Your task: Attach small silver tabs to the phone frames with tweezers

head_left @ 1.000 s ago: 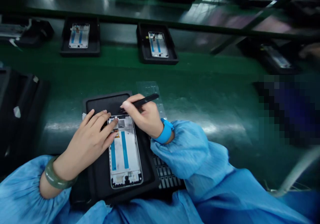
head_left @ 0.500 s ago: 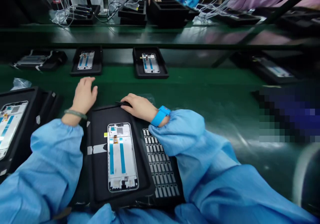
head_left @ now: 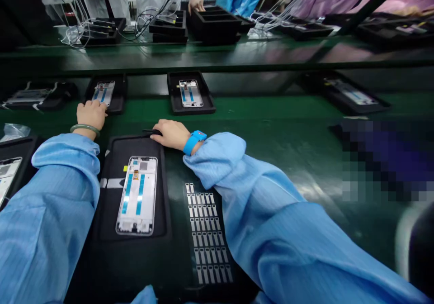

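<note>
My left hand (head_left: 91, 115) is at the near left edge of a black tray (head_left: 118, 102) holding a phone frame (head_left: 104, 92). Its fingers bend over the rim, tips hidden. In my right hand (head_left: 172, 134) is a slim black tool (head_left: 152, 132), mostly covered by the fingers. That hand rests at the far right corner of a nearer black tray (head_left: 161, 204). On this tray lies a white phone frame (head_left: 138, 197) with two blue strips and a yellow tab. To its right is a sheet of small silver stickers (head_left: 206, 231).
Another tray with a phone frame (head_left: 190, 93) stands at the back. More trays are at far left (head_left: 34, 95) and right (head_left: 352, 93). Beyond a raised ledge (head_left: 217, 55), co-workers handle black boxes (head_left: 215, 26) and cables. A tray (head_left: 23, 154) is beside my left sleeve.
My left hand has reached forward and left to the back tray. The nearer tray has slid away from me, to the left. My right hand has moved slightly forward, still with the tool.
</note>
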